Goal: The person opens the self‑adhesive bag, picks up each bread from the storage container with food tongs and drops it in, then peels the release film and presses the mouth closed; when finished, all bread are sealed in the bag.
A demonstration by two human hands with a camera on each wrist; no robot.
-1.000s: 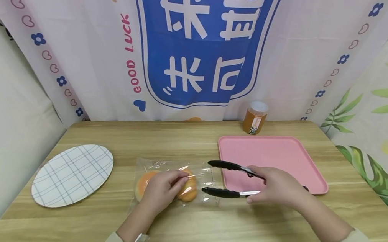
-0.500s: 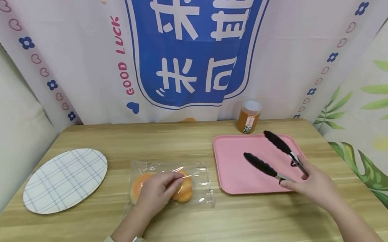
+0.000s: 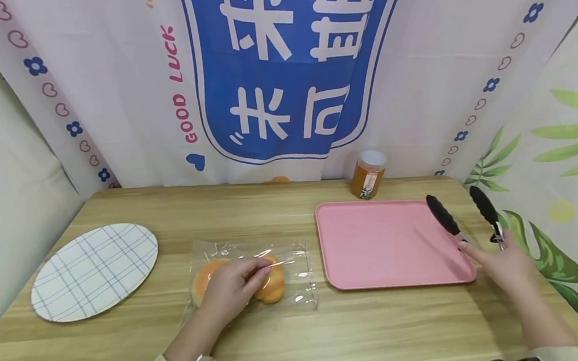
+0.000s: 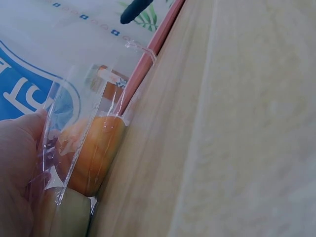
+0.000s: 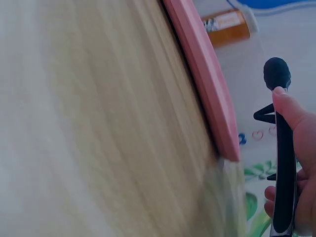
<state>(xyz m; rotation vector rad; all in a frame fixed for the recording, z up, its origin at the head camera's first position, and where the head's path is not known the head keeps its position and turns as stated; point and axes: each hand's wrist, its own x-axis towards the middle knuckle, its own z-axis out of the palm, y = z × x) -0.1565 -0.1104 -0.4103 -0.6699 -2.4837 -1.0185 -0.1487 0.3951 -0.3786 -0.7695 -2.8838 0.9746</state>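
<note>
The left hand (image 3: 236,282) pinches a clear plastic bag (image 3: 299,268) between thumb and fingers; inside lie orange-brown buns (image 3: 273,285), partly hidden by that hand, on the wood-grain table (image 3: 293,340). The right hand (image 3: 505,262) grips black-tipped tongs (image 3: 444,217), arms spread, raised by the right end of a pink rectangular tray (image 3: 377,244). Behind the tray stands a white-lidded amber jar (image 3: 368,176); well left of the bag lies an oval checked plate (image 3: 96,272).

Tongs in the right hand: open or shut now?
Open. In the head view, the two black tips of the tongs stand well apart, with a clear gap between them, above the right hand.
</note>
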